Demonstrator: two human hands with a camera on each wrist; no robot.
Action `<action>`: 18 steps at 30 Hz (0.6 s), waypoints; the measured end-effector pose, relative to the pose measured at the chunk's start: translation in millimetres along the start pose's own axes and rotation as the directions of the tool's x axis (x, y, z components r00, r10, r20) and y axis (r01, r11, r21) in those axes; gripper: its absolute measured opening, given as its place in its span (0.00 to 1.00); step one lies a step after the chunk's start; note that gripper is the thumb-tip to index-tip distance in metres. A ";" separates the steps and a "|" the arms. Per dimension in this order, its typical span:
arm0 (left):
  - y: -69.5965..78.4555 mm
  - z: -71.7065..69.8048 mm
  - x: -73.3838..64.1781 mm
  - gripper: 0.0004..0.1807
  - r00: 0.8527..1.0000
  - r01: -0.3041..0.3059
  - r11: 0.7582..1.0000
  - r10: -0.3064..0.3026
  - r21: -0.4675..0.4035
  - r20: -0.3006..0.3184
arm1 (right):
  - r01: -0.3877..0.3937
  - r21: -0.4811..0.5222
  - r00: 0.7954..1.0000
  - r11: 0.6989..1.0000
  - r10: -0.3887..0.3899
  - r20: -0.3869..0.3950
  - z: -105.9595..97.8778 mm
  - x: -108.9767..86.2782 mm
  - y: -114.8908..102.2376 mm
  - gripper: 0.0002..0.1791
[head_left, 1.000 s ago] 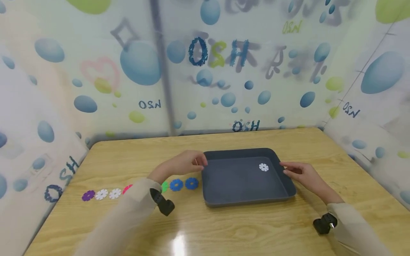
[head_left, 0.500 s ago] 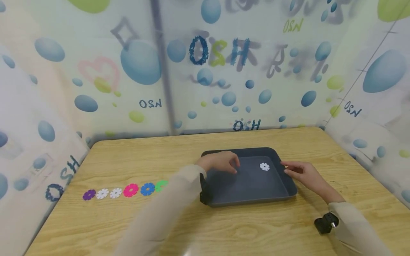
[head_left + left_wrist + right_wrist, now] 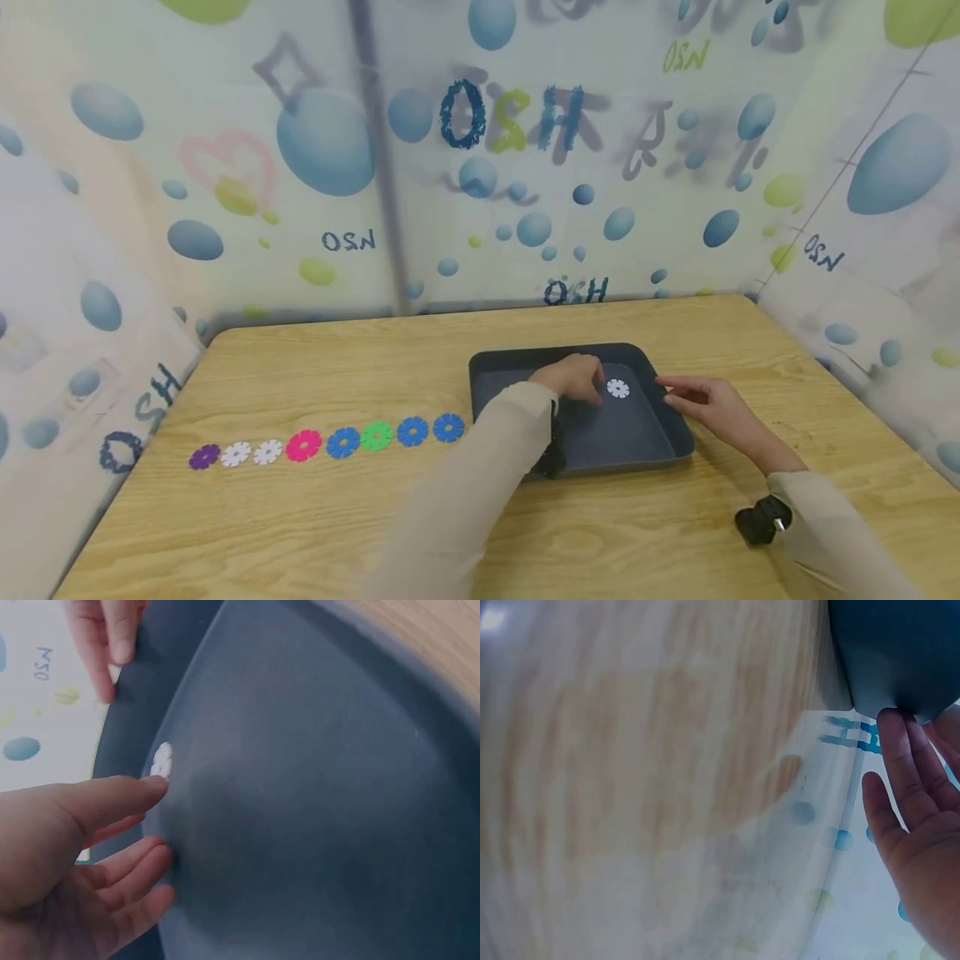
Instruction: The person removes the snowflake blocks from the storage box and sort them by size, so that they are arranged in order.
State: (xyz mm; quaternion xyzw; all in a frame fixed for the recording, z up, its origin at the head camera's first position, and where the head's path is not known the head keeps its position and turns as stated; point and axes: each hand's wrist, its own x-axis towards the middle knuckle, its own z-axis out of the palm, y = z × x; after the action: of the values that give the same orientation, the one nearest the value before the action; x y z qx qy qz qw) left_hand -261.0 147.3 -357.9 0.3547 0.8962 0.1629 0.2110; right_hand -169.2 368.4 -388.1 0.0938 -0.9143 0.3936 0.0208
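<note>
In the head view a dark grey tray [image 3: 480,367] lies on the wooden table with one white notched disc [image 3: 618,388] inside near its right wall. My left hand [image 3: 576,377] hovers inside the tray just left of that disc. In the left wrist view its thumb tip overlaps the white disc [image 3: 162,760], while the other fingers are spread apart from the thumb, loosely bent and holding nothing. At the tray's right side, my right hand [image 3: 705,402] touches the rim with fingertips. Its fingers [image 3: 904,769] look nearly straight against the outer wall in the right wrist view.
Left of the tray, several flower-shaped discs lie in a row: purple [image 3: 204,457], two white, pink [image 3: 303,446], blue [image 3: 343,442], green [image 3: 377,436], then two blue ones. A patterned curtain [image 3: 435,208] hangs behind the table [image 3: 315,358].
My left hand has moved right, from the tray's left rim to beside the white disc. Discs its arm covered show again. My right hand stays at the right rim.
</note>
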 end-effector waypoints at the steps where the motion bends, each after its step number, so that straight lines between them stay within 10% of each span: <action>1: 2.2 1.5 1.6 0.20 1.000 0.015 1.000 -0.015 0.001 -0.009 | 0.001 0.001 1.000 1.000 -0.001 0.000 0.1 0.2 0.0 0.22; 18: 26.5 16.1 13.4 0.26 0.983 0.172 0.985 -0.170 0.024 -0.065 | 0.012 0.009 1.000 1.000 -0.012 0.003 -0.8 0.4 -0.3 0.22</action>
State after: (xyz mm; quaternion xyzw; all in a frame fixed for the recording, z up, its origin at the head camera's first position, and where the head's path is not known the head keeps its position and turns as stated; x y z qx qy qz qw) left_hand -246.8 177.5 -363.5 0.2743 0.9318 0.1418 0.1906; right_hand -169.6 368.7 -387.2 0.1000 -0.9118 0.3976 0.0216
